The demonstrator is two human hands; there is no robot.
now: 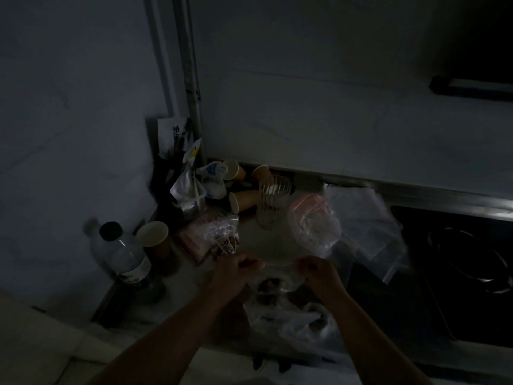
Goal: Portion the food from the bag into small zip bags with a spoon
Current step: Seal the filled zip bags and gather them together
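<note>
Dim kitchen counter (272, 245), seen from above. Left hand (236, 269) and right hand (319, 270) both raised a little over the counter, each with fingers curled and pinching one end of the top edge of a small zip bag (277, 279), left end and right end in turn. Clear bag hanging between the two hands, dark bits of food (268, 284) settled in its bottom. Just below, near the counter's front edge, a crumpled larger bag (299, 320) holding more dark pieces. Left of the hands, another clear bag of dark food (222, 237) lying on the counter. Behind the right hand, an upright open plastic bag (313, 226); right of it, a loose stack of flat empty zip bags (366, 226) beside the dark stove (466, 262). Farther back, tipped paper cups (244, 201) and a ribbed glass (270, 204). At far left, a capped bottle (125, 254) next to an upright paper cup (154, 236). No spoon discernible in the gloom.
</note>
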